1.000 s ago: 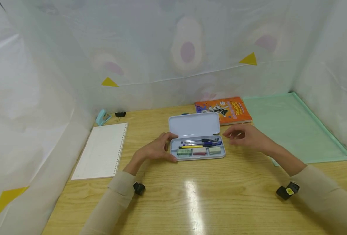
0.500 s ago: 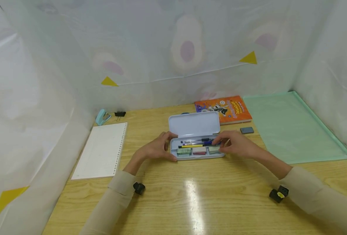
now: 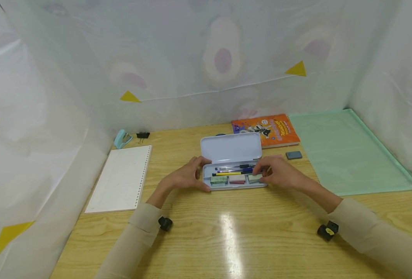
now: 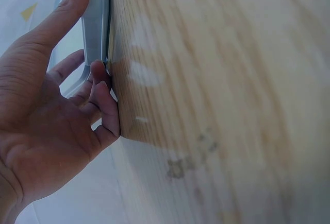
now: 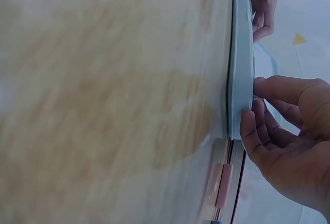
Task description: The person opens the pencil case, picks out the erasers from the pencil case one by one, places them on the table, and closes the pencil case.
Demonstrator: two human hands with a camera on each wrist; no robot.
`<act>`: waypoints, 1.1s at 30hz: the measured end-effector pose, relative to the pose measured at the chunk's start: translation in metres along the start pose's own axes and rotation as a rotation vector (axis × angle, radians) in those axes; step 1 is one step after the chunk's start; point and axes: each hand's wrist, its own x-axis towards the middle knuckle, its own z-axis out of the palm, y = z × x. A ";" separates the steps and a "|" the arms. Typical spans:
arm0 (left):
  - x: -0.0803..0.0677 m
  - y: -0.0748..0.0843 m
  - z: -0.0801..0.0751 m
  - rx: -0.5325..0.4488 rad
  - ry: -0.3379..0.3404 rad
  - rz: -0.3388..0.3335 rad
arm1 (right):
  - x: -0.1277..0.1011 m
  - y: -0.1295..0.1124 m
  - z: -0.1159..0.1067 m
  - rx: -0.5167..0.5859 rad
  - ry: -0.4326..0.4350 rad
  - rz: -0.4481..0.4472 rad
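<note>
Pale-blue pencil case (image 3: 234, 170) now has the right hand (image 3: 278, 173) curled onto its right end, left hand (image 3: 186, 177) gripping opposite, grey eraser (image 3: 293, 155) dropped behind.

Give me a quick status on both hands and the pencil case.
Left hand grips pencil case at its left end. Right hand at its right end, fingers on an eraser. Lid open, nothing blocking.
</note>
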 end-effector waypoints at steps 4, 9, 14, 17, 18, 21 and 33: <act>0.001 -0.002 0.000 0.012 -0.003 0.002 | -0.001 0.001 -0.001 0.004 0.003 0.027; 0.001 -0.003 0.002 0.013 -0.003 0.011 | -0.006 0.008 -0.009 0.038 0.020 0.089; 0.001 -0.002 0.001 0.009 0.006 0.016 | -0.012 0.015 -0.025 0.001 0.099 0.105; 0.001 -0.002 0.001 0.006 0.006 0.013 | -0.016 0.020 -0.034 -0.016 0.133 0.113; 0.001 -0.003 0.001 0.005 0.006 0.011 | -0.016 0.022 -0.037 -0.023 0.140 0.117; 0.001 -0.003 0.001 0.003 0.005 0.009 | -0.019 0.029 -0.043 -0.036 0.144 0.132; 0.000 -0.001 0.000 0.003 0.004 0.013 | -0.025 0.041 -0.048 -0.073 0.113 0.153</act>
